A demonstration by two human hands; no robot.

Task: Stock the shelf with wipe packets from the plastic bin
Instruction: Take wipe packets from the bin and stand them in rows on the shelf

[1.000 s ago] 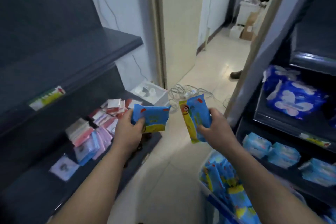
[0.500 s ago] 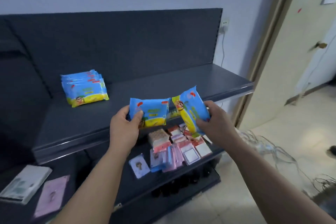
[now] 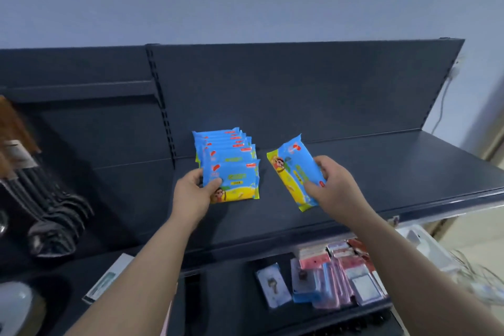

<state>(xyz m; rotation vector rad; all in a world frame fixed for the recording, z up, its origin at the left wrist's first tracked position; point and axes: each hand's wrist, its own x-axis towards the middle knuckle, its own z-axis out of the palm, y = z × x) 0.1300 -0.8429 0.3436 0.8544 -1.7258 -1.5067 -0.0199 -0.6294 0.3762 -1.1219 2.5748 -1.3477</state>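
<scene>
Head view, looking down on a dark shelf [image 3: 381, 172] against a dark back panel [image 3: 300, 90].

Left hand [image 3: 193, 195]: grips a blue and yellow wipe packet [image 3: 236, 184] by its left edge, thumb curled over the printed face, fingers hidden underneath. Placed at the front of a row of packets [image 3: 222, 142] and overlapping the one behind. Impossible to tell whether already resting on the shelf or held just above it. Hard to count the row, with only the top strips showing one behind another.

Right hand [image 3: 336, 188]: grips a second packet [image 3: 291, 169], thumb and fingers wrapped round its right side. Held tilted, yellow edge to the left, top corner pointing toward the back panel. Kept to the right of the row and apart from it, over bare shelf. Right edge of the pack partly covered by the fingers. Printed text too small to read on either pack.

On the lower shelf [image 3: 231, 294], small carded goods [image 3: 335, 278] in pink, red and blue, blurred and partly hidden behind the right forearm. Near the left forearm, a white label [image 3: 109, 278], unreadable.

At the far left, dark hanging utensils [image 3: 51, 215], smeared by blur and cut off by the frame edge. In the bottom left corner, a pale rounded thing [image 3: 13, 305], mostly out of frame and not identifiable.

At the right, a white cable [image 3: 441, 106] hanging down the wall beside the back panel, its upper end half hidden by the panel's corner. Below it, a blurred tangle of wires [image 3: 474, 278] on the floor.
</scene>
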